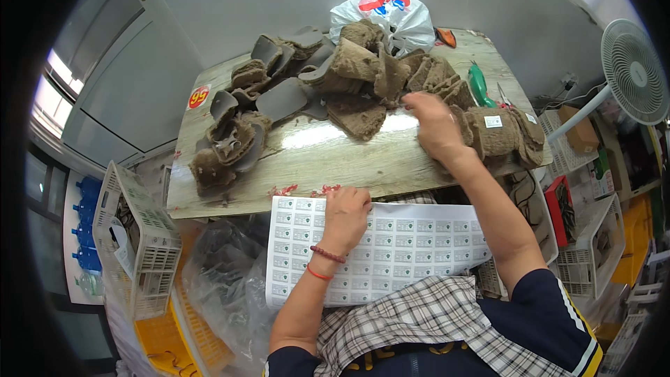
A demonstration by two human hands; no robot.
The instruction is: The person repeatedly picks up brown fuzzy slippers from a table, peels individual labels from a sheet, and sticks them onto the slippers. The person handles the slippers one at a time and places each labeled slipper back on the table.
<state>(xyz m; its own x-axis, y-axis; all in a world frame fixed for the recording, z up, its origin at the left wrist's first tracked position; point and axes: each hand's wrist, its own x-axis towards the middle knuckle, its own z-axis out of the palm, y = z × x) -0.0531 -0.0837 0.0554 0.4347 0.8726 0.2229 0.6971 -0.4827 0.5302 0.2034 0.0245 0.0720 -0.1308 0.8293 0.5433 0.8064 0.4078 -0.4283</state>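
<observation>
My left hand (347,213) grips the upper edge of a white sheet of labels (419,243), its fingers curled over it at the table's front edge. The sheet carries rows of small printed stickers and lies across my lap. Over the table, my right hand (436,126) reaches out with fingers extended beside brown fuzzy curved pieces (429,73); its fingertips show no held thing. To its right, a row of such pieces (494,136) bears small white labels (493,121). More brown pieces with smooth grey faces (283,98) are heaped at the middle and left.
A white plastic bag (391,21) stands at the back of the wooden table (314,160). Green-handled snips (479,84) lie at the right. A fan (634,70) stands beyond. Plastic crates (143,237) and clear plastic wrap (230,272) flank my lap.
</observation>
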